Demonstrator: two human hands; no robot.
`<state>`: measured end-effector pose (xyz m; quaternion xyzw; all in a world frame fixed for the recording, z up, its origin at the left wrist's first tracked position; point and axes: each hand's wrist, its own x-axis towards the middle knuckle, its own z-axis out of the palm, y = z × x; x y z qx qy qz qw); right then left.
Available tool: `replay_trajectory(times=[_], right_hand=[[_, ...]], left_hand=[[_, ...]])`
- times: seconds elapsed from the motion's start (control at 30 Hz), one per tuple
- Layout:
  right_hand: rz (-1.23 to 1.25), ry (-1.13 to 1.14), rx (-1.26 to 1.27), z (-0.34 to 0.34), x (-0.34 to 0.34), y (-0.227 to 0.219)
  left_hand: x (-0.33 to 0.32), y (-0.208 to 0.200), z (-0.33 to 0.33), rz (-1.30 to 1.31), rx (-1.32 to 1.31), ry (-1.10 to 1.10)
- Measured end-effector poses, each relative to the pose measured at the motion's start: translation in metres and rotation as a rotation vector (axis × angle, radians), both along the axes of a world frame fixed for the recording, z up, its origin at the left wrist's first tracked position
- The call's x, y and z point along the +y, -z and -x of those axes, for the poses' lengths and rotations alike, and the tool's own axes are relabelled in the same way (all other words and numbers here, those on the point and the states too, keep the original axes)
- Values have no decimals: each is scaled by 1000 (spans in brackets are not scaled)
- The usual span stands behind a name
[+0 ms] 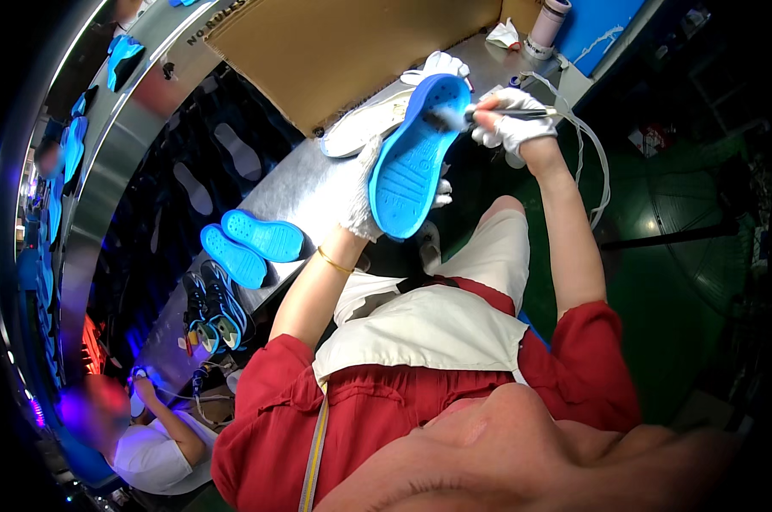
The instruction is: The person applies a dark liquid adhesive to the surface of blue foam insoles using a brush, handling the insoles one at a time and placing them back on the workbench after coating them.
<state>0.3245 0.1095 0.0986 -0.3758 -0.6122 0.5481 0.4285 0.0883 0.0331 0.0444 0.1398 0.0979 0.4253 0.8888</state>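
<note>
My left hand (363, 196), in a white knit glove, grips a bright blue shoe sole (410, 175) from beneath, with fingertips showing past its right edge. The sole is tilted up, its moulded inner face toward me. My right hand (518, 135), in a white glove with some fingertips bare, is closed round a brush (527, 113) with a dark handle. The pale bristles touch the sole's upper end, where small holes show. Just left of the sole, a white shoe-shaped piece (356, 132) lies on the metal bench (305, 183).
Beyond lies a cardboard box (343, 51). Two blue soles (262, 239) and dark sneakers (215, 307) rest farther left. A conveyor (104, 162) carries blue pieces. White cables (595, 145) hang at right, beside a pink tumbler (548, 26). Another person (160, 452) works at lower left.
</note>
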Motion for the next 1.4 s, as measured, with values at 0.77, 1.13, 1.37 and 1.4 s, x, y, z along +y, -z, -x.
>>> replay_trajectory(times=[0.77,1.13,1.37,1.4], right_hand=[[-689,-293,-221,28,-66,-25],[396,-384,1106,85,-30,-34],[283,-278,1185,50,-47,-59],[186,-300,1181,40,-51,-58]], left_hand=[[-22,-2,23,-156,152,-332],[-49,-27,-15,-72,-129,-60],[-41,-83,1,-196,-7,-115],[-31,-118,-3,-218,81,-197]])
